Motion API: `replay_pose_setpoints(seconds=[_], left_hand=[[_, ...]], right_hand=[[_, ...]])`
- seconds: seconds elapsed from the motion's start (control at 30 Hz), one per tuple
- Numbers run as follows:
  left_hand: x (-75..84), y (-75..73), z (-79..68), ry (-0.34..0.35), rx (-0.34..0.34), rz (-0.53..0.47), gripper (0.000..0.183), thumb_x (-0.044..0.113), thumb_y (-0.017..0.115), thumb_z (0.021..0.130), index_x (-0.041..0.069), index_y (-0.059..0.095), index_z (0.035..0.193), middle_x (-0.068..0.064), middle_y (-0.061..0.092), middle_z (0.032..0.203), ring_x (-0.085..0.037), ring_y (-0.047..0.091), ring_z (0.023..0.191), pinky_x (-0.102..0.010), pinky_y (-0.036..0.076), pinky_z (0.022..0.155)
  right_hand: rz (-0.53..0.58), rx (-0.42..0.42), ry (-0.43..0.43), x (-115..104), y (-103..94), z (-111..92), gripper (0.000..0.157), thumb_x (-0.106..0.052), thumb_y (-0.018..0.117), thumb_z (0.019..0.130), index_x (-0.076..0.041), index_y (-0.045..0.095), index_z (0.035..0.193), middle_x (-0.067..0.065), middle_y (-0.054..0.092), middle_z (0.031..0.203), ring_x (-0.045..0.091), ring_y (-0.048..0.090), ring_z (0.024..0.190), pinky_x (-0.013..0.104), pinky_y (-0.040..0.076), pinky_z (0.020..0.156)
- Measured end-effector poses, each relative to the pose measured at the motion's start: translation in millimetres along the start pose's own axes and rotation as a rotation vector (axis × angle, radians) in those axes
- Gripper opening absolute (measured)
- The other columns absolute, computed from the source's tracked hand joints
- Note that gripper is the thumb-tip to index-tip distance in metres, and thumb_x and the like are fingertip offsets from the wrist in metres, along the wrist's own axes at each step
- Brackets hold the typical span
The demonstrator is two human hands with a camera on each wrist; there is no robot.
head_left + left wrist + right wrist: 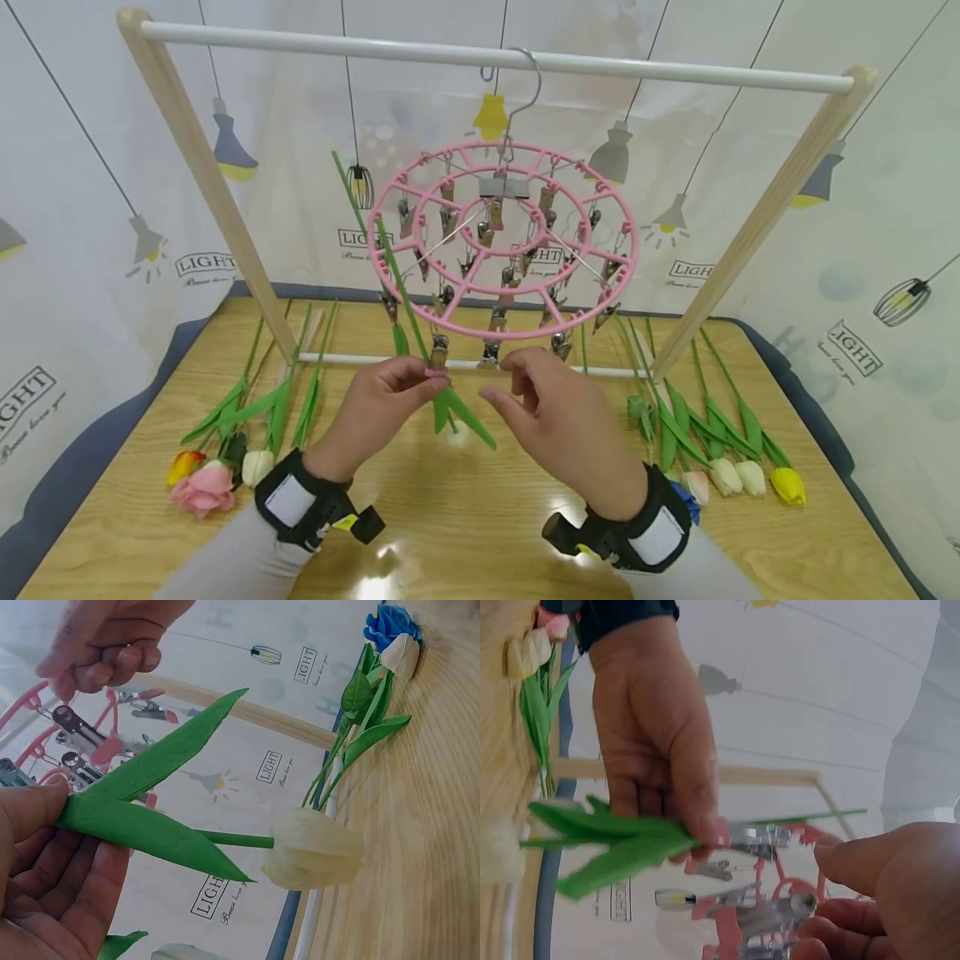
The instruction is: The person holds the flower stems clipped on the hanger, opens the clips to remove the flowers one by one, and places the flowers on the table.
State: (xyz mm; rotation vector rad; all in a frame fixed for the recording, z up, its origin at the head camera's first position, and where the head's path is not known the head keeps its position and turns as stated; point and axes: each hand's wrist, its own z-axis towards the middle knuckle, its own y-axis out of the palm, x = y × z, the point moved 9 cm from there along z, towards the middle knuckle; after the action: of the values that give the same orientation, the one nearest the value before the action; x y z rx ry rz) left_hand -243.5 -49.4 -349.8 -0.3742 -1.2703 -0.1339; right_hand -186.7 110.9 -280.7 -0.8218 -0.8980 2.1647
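My left hand (390,400) pinches a white tulip (315,847) by its green leaves and stem, beside a metal clip (439,350) on a round pink hanger (630,242). The tulip hangs bloom down, its stem slanting up past the hanger's rim. In the head view its bloom is hard to make out. My right hand (570,417) is near another clip (489,354), thumb and fingers parted and loosely bent, with nothing held. In the right wrist view, the left hand (660,742) is at the clip and the right hand (892,892) shows at lower right.
The hanger hangs by a hook (536,79) from a white rod (337,46) on a wooden frame (765,225). Artificial flowers lie on the table at left, including a pink rose (204,490), and at right, including a yellow tulip (787,486). Another green stem (348,192) stands at the hanger's left.
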Motion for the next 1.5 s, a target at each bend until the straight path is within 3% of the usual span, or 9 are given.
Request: replay_pose_setpoints(seconds=[0.17,0.33,0.47,0.6,0.7,0.93,1.3,1.5], left_hand=[[13.1,7.8,-3.6,0.036,-0.025,0.003,0.013,0.018,0.063,0.089,0.007,0.068,0.094,-0.012,0.07,0.098,-0.017,0.063,0.09,-0.039,0.055,0.081],[15.0,15.1,-7.1,0.039,-0.047,-0.011,0.011,0.017,0.063,0.089,0.009,0.068,0.095,-0.011,0.069,0.099,-0.017,0.063,0.09,-0.037,0.055,0.079],[16.0,20.6,-9.4,0.022,-0.058,-0.019,0.012,0.02,0.063,0.089,0.011,0.068,0.095,-0.01,0.069,0.098,-0.019,0.063,0.087,-0.031,0.055,0.076],[14.6,26.9,-11.3,0.012,-0.071,-0.024,0.012,0.022,0.063,0.089,0.012,0.068,0.094,-0.009,0.068,0.097,-0.019,0.063,0.087,-0.032,0.053,0.074],[9.1,31.5,-11.2,0.005,-0.078,-0.036,0.013,0.02,0.064,0.088,0.01,0.068,0.096,-0.009,0.068,0.098,-0.018,0.063,0.089,-0.034,0.054,0.076],[-9.2,38.4,-7.8,-0.018,-0.104,-0.061,0.017,0.026,0.065,0.087,0.015,0.069,0.099,-0.006,0.069,0.101,-0.017,0.063,0.092,-0.033,0.054,0.079],[10.6,37.8,-12.9,-0.069,-0.095,-0.035,0.015,0.023,0.064,0.088,0.014,0.071,0.098,-0.011,0.07,0.101,-0.017,0.063,0.088,-0.035,0.053,0.078],[10.3,38.6,-13.5,-0.074,-0.103,-0.032,0.016,0.024,0.063,0.089,0.015,0.071,0.099,-0.012,0.07,0.103,-0.016,0.062,0.089,-0.033,0.053,0.077]], right_hand=[[0.067,0.001,-0.074,-17,5.4,-2,0.036,-0.041,0.058,0.091,-0.012,0.055,0.113,-0.002,0.057,0.091,0.005,0.052,0.078,0.025,0.051,0.062],[0.206,-0.011,-0.064,-16,19.6,-1,0.049,-0.037,0.06,0.09,-0.013,0.047,0.131,0.004,0.058,0.117,0.01,0.054,0.101,0.029,0.054,0.079],[0.527,-0.047,0.06,3,37.7,3,0.053,-0.03,0.061,0.09,-0.014,0.043,0.136,0.006,0.053,0.127,0.012,0.05,0.113,0.029,0.05,0.092],[0.883,-0.079,0.247,21,55.5,2,0.045,-0.022,0.062,0.09,-0.015,0.049,0.132,0.009,0.057,0.125,0.018,0.053,0.111,0.031,0.051,0.091],[1.017,-0.071,0.343,28,62.1,-1,0.039,-0.023,0.062,0.09,-0.013,0.054,0.127,0.01,0.06,0.118,0.023,0.056,0.106,0.031,0.053,0.088],[1.101,0.047,0.403,37,57.4,-3,0.032,-0.018,0.062,0.09,0.001,0.056,0.115,0.007,0.062,0.106,0.028,0.056,0.097,0.029,0.051,0.084],[1.152,0.081,0.374,40,57.2,-3,0.018,-0.014,0.06,0.091,-0.004,0.056,0.105,0.001,0.063,0.095,0.023,0.057,0.087,0.027,0.051,0.08],[1.166,0.071,0.336,37,56.3,-3,0.013,-0.013,0.057,0.092,-0.007,0.053,0.102,0.01,0.059,0.097,0.021,0.055,0.084,0.023,0.05,0.074]])
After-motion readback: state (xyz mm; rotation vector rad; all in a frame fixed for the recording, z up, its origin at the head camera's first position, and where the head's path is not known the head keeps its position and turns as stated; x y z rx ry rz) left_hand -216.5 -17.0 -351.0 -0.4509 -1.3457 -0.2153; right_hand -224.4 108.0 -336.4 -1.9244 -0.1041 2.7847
